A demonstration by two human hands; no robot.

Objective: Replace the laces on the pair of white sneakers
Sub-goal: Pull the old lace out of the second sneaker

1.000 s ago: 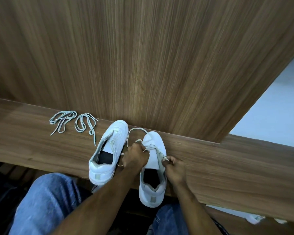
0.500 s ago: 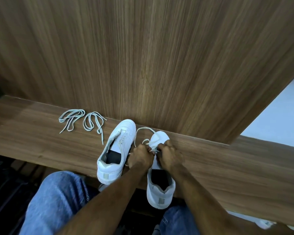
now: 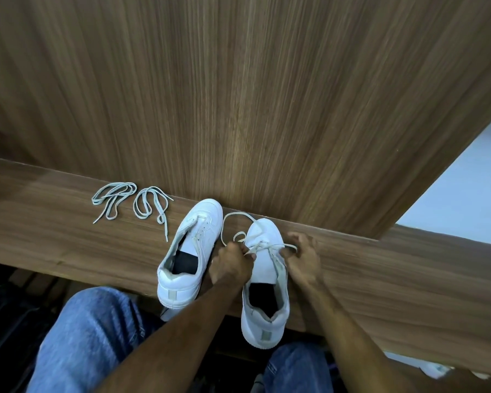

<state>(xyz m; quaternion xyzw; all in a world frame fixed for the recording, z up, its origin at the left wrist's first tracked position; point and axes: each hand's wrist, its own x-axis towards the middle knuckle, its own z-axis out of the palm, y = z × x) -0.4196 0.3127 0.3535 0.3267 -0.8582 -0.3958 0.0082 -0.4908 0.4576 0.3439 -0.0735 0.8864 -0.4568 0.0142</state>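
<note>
Two white sneakers stand side by side on a wooden ledge point(image 3: 54, 245), toes to the wall. The left sneaker point(image 3: 192, 251) has no hand on it. On the right sneaker point(image 3: 265, 282) a white lace point(image 3: 237, 219) runs through the front eyelets, one end looping loose past the toe. My left hand point(image 3: 231, 263) is closed on the lace at the shoe's left side. My right hand point(image 3: 302, 258) pinches the lace's other end at the shoe's right side. Two pale grey-blue laces point(image 3: 131, 204) lie coiled on the ledge to the left.
A tall wood-grain panel point(image 3: 238, 95) rises straight behind the ledge. My knees in blue jeans point(image 3: 88, 338) are below its front edge. A pale floor point(image 3: 459, 199) shows at the right, and a white object point(image 3: 434, 371) lies at the bottom right.
My right hand has moved out from the middle of the right sneaker to its right side, drawing the lace across. My left hand has stayed at the shoe's left side.
</note>
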